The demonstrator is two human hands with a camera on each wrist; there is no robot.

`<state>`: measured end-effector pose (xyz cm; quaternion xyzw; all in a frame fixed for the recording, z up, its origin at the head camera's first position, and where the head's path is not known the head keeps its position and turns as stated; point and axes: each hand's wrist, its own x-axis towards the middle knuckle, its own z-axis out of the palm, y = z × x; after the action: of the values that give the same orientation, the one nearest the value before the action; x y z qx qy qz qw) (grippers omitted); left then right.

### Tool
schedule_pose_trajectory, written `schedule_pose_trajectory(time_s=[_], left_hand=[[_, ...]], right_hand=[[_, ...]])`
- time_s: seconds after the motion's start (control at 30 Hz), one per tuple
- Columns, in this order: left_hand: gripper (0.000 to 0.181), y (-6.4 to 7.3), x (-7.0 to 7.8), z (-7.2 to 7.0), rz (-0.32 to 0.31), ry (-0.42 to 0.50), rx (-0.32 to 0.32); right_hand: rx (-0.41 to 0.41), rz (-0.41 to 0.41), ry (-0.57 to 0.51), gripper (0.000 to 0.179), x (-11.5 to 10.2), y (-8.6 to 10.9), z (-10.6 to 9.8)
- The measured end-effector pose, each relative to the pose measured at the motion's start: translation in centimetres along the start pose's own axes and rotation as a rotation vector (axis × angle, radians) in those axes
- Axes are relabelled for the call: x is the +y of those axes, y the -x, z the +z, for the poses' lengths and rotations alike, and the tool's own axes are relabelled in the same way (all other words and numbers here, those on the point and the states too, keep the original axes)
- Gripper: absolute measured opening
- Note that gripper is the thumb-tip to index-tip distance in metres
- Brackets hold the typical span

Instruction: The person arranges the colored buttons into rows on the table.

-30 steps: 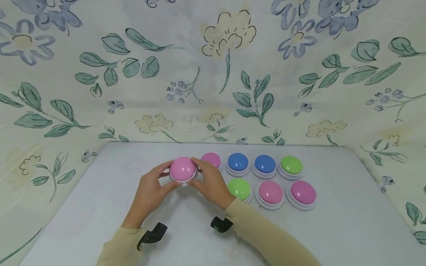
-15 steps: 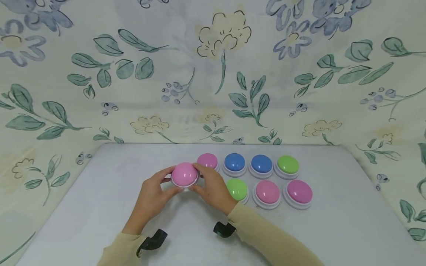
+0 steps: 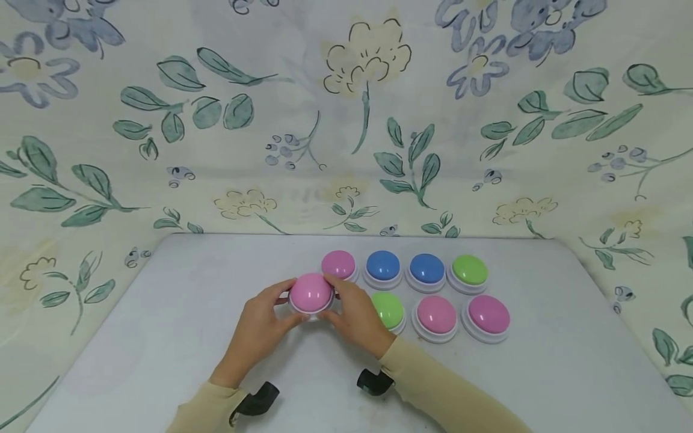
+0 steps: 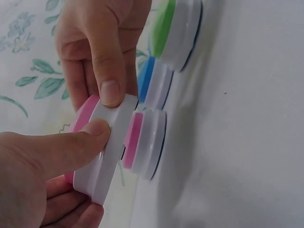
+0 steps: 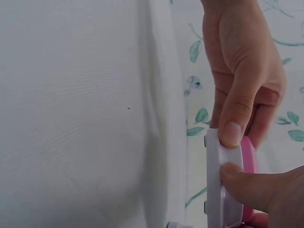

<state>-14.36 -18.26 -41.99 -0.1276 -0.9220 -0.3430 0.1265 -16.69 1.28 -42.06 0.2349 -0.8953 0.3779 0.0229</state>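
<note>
A pink domed push button (image 3: 311, 291) with a white base is held between both hands, raised off the table. My left hand (image 3: 261, 328) grips its left side, the thumb pressed on the white rim. From the right, my right hand (image 3: 357, 311) pinches the same base with thumb and fingers. In the left wrist view both thumbs lie on the white base (image 4: 110, 154). Small dark feet show on its underside in the right wrist view. Just behind it, another pink button (image 3: 338, 264) stands on the table, its base partly hidden.
More buttons stand to the right on the white table (image 3: 162, 337): two blue ones (image 3: 383, 265), a green one (image 3: 470, 269), and a nearer row of green (image 3: 388, 310), pink (image 3: 436, 314) and magenta (image 3: 489, 314). Flowered cloth (image 3: 303, 198) hangs behind.
Both hands have brought the held pink button slightly to the right and nearer to me, keeping their grip. The buttons on the table stay where they were.
</note>
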Motion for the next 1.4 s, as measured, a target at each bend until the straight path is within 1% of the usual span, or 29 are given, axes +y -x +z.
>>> schedule_pose_trajectory(time_s=[0.27,0.47,0.77,0.83,0.93,1.07,1.23,1.4], left_hand=[[0.065,0.3,0.1,0.5,-0.003,-0.001,-0.002],[0.065,0.5,0.1,1.2,-0.033,0.004,-0.021],[0.061,0.5,0.3,1.9,-0.058,0.024,-0.038],[0.061,0.5,0.3,2.1,-0.063,0.028,-0.040],[0.061,0.4,0.4,2.4,-0.067,0.021,-0.042],[0.063,0.2,0.6,2.7,-0.075,0.004,-0.047],[0.064,0.1,0.8,3.0,-0.083,0.008,-0.058],[0.062,0.2,0.9,3.3,-0.087,0.021,-0.063]], right_hand=[[-0.025,0.001,0.035,0.069,0.3,0.5,0.2],[-0.061,0.004,0.087,0.067,0.4,0.9,0.2],[-0.078,-0.039,0.139,0.066,0.6,1.2,0.1],[-0.081,-0.037,0.141,0.065,0.7,1.2,0.1],[-0.093,-0.002,0.137,0.066,0.7,1.3,0.1],[-0.093,0.015,0.131,0.065,0.8,1.4,0.1],[-0.063,-0.038,0.143,0.062,1.0,1.5,0.1],[-0.062,-0.054,0.147,0.064,1.1,1.6,0.3]])
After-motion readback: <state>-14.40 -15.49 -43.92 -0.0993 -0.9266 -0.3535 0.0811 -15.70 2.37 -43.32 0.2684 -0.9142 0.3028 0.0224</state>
